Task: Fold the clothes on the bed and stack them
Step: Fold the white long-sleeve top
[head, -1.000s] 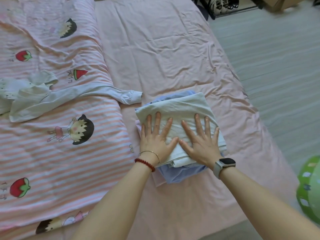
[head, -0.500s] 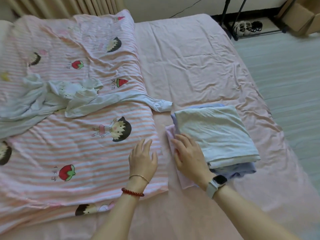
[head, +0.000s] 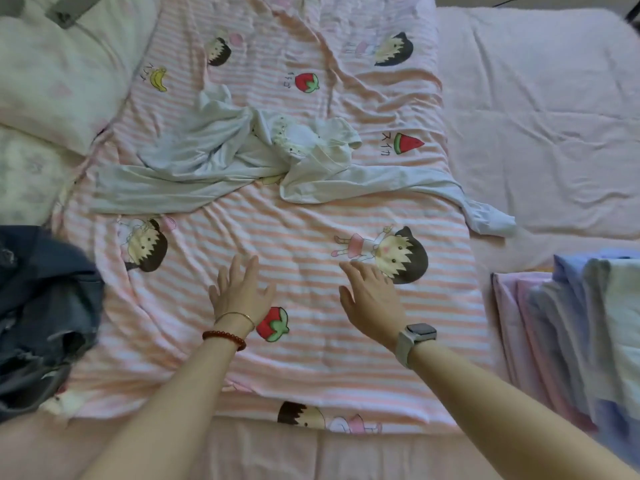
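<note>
A crumpled pale blue long-sleeved garment (head: 263, 168) lies unfolded across the striped cartoon blanket (head: 304, 358), one sleeve (head: 485, 220) trailing to the right. The stack of folded clothes (head: 581, 327) sits at the right edge, pale green on top, blue and pink beneath. My left hand (head: 239, 292) and my right hand (head: 370, 299) hover with fingers spread over the blanket, below the crumpled garment, holding nothing. A dark blue denim garment (head: 41, 306) lies bunched at the left edge.
White pillows (head: 55, 74) lie at the upper left. The pink bed sheet (head: 540, 116) stretches bare at the upper right and along the near edge. A dark flat object (head: 72, 8) rests on the top pillow.
Both hands left the folded stack and moved left over the striped blanket. The view swung left, so the stack now sits at the right edge and the denim garment appears.
</note>
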`<state>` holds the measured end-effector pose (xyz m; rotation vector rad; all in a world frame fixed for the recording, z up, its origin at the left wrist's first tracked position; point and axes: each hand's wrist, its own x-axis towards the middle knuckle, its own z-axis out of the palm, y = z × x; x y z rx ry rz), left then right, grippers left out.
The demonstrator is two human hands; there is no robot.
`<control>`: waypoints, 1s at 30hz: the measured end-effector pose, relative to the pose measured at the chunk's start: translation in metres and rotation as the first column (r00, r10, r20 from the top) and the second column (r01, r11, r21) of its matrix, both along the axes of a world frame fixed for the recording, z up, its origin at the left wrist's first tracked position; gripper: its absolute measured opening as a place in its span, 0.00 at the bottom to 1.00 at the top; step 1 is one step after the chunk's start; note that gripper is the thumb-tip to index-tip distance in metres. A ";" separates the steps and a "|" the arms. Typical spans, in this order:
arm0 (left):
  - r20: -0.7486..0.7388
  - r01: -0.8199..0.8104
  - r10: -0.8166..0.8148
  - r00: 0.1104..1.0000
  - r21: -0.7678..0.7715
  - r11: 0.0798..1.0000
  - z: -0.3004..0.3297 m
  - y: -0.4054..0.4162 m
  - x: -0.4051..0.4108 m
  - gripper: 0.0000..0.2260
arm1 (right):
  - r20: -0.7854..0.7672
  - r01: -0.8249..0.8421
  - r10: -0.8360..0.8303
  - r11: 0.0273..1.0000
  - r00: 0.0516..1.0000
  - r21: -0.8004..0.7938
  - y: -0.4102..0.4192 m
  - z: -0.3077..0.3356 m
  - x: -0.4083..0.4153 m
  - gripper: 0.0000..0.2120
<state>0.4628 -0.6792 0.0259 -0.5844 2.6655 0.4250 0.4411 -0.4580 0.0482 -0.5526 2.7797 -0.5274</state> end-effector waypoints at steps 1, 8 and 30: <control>0.028 0.018 -0.017 0.999 -0.023 1.000 -0.008 -0.020 -0.016 0.31 | -0.034 0.017 -0.017 1.000 0.999 0.000 -0.019 -0.005 -0.021 0.21; 0.030 0.170 -0.167 0.985 -0.129 0.977 -0.078 -0.081 -0.044 0.42 | -0.148 0.290 -0.283 0.957 0.948 0.029 -0.110 -0.046 -0.166 0.29; -0.707 0.157 0.041 0.706 0.213 0.964 0.003 -0.040 0.031 0.14 | 0.048 0.021 -0.004 0.933 0.999 -0.358 -0.059 -0.034 0.101 0.11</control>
